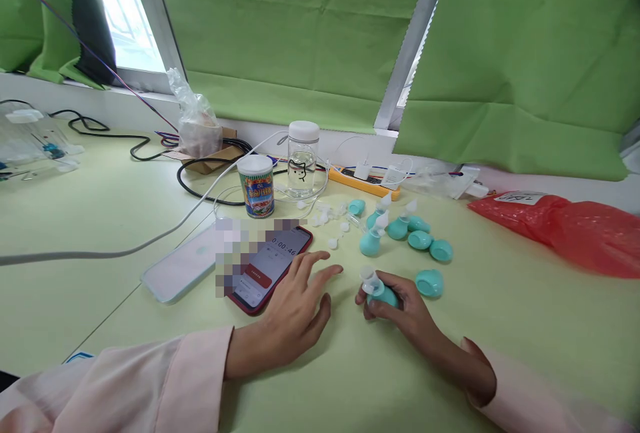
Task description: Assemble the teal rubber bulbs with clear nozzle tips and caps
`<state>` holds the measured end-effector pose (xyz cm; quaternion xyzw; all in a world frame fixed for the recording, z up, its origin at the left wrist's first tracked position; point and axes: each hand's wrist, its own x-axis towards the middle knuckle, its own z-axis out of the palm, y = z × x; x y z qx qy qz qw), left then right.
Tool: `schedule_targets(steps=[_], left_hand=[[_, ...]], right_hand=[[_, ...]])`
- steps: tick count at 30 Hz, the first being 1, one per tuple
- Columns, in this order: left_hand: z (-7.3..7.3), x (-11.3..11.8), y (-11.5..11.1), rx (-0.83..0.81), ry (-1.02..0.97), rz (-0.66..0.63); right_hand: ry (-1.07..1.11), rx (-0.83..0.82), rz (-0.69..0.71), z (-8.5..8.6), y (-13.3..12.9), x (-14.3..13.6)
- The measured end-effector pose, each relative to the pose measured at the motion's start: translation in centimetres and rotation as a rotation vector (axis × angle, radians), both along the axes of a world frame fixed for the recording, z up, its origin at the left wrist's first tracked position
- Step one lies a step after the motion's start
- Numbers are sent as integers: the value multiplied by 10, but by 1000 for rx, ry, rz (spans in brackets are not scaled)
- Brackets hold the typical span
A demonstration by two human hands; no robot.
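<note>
My right hand [407, 310] is closed around a teal nasal aspirator bulb [384, 295], which has a clear, whitish collar piece on its top. My left hand [303, 296] hovers beside the phone with its fingers spread and nothing in them. Beyond the hands stand several teal bulbs fitted with clear pointed tips, one of them a tipped bulb [371, 242] at the front. Loose teal bulbs without tips lie to the right, the nearest bulb [429, 282] just past my right hand. Small whitish plastic parts [325, 214] are scattered left of the bulbs.
A phone [260, 276] showing a timer lies beside a pale phone [185, 261] on the table. Behind are a noodle cup [257, 186], a clear lidded bottle [302, 170] and a yellow power strip [363, 183]. A red plastic bag [565, 230] lies right; a white cable [165, 233] crosses left.
</note>
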<state>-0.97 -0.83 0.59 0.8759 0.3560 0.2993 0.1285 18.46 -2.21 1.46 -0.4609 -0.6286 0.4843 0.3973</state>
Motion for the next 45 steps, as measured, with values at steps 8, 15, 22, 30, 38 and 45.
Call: schedule_targets(steps=[8, 15, 22, 30, 38, 45], left_hand=[[-22, -3, 6, 158, 496, -98], [-4, -3, 2, 97, 579, -54], [-3, -3, 1, 0, 410, -114], [2, 5, -5, -420, -361, -101], [4, 9, -4, -792, -864, -51], [3, 7, -4, -655, -686, -15]], right_hand=[[-398, 323, -61, -13, -5, 9], [-524, 431, -24, -13, -7, 4], [-586, 433, 18, -13, -10, -1], [-628, 440, -7, -17, -9, 1], [-689, 453, 2, -20, -10, -3], [-699, 420, -6, -15, -11, -1]])
